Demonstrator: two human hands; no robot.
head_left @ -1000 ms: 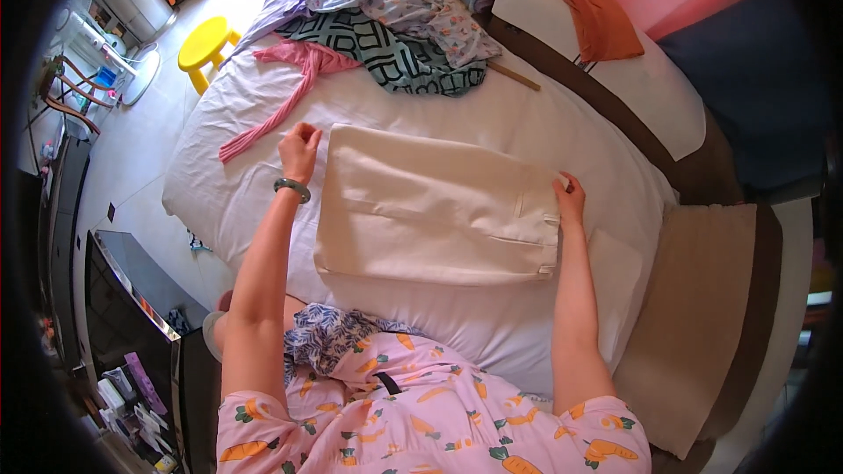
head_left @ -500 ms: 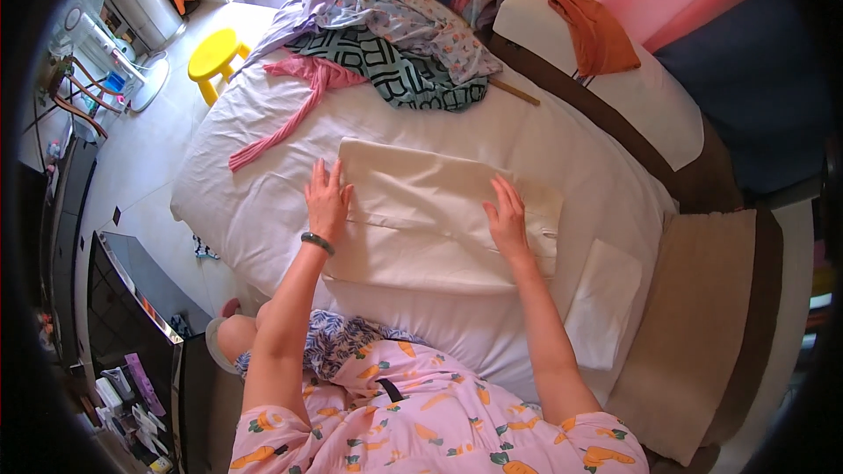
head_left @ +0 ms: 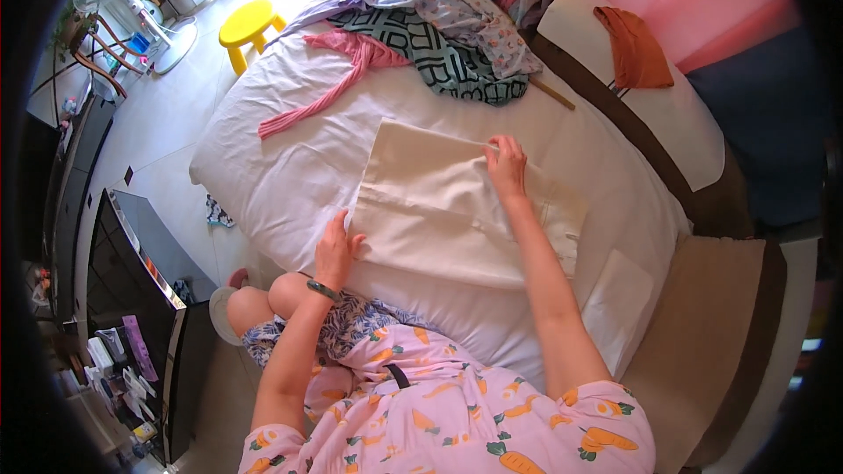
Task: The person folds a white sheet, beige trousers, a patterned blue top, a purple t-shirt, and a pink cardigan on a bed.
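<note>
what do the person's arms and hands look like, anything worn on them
Both forearms are bare, with no gloves. The left hand has a dark green bracelet at the wrist; the right hand wears nothing visible. Short pink sleeves printed with orange carrots end near the shoulders.

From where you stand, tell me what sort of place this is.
Most likely a bedroom at home. A bed with a white sheet fills the view, a pile of clothes lies at its far side, and a yellow stool stands on the tiled floor.
</note>
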